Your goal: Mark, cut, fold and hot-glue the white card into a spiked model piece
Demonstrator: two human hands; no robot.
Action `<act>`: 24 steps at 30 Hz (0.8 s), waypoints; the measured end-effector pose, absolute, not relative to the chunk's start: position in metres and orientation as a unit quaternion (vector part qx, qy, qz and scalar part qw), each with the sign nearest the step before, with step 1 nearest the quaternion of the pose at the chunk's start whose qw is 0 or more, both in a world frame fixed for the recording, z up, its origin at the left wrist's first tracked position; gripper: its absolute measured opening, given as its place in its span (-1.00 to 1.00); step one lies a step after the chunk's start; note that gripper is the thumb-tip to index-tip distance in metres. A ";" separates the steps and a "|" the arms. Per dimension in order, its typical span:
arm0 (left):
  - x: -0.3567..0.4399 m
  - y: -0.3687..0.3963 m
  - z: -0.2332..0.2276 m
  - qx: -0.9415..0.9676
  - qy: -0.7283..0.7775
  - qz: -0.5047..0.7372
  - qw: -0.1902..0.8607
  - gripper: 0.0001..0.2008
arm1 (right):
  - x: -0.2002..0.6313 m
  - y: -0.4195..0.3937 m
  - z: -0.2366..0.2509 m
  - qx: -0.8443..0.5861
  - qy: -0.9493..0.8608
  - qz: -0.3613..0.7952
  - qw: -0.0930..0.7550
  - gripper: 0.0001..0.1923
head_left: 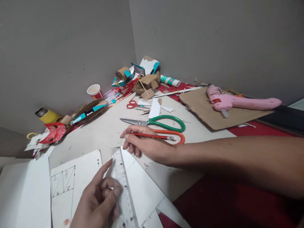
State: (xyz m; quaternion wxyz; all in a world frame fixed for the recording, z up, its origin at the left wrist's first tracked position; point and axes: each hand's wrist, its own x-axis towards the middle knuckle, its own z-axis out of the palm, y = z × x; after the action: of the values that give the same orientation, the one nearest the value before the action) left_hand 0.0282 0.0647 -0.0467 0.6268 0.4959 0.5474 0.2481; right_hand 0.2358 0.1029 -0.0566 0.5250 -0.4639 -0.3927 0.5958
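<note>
My right hand (148,142) is closed around a red pencil (154,136), its metal end pointing right. The fingertips are by the far end of a clear plastic ruler (123,186). That ruler lies over white card (140,183) with pencil lines drawn on it. On the ruler's left edge, my left hand (99,196) grips with thumb and curled fingers, the index finger stretched forward. Just beyond my right hand rest large scissors (139,122) with one green and one orange handle. Left of my left hand is a white sheet with a drawn diagram (63,180).
A pink glue gun (242,101) rests on brown cardboard (201,107) at right. Small red-handled scissors (133,104) and paper scraps (155,107) lie farther back. Cardboard pieces (148,82), a paper cup (95,91) and a yellow bottle (48,116) line the walls.
</note>
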 end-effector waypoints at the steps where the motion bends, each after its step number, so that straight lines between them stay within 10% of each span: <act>1: 0.029 0.064 -0.046 0.493 0.550 0.250 0.626 -0.26 | 0.236 0.103 -0.057 -0.466 -0.392 0.595 0.525 -0.94; 15: 0.040 0.042 -0.046 0.544 0.515 0.304 0.589 -0.40 | 0.234 0.097 -0.063 -0.420 -0.440 0.639 0.471 -0.83; 24: 0.017 0.080 -0.025 0.606 0.619 0.370 0.337 -0.51 | 0.252 0.112 -0.042 -0.444 -0.304 0.506 0.674 -0.86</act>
State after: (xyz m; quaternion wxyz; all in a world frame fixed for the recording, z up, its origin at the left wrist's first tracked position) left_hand 0.0172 0.0801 -0.0255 0.3367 0.6059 0.6186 0.3699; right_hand 0.2520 0.1125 -0.0425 0.6740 -0.4441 -0.3044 0.5059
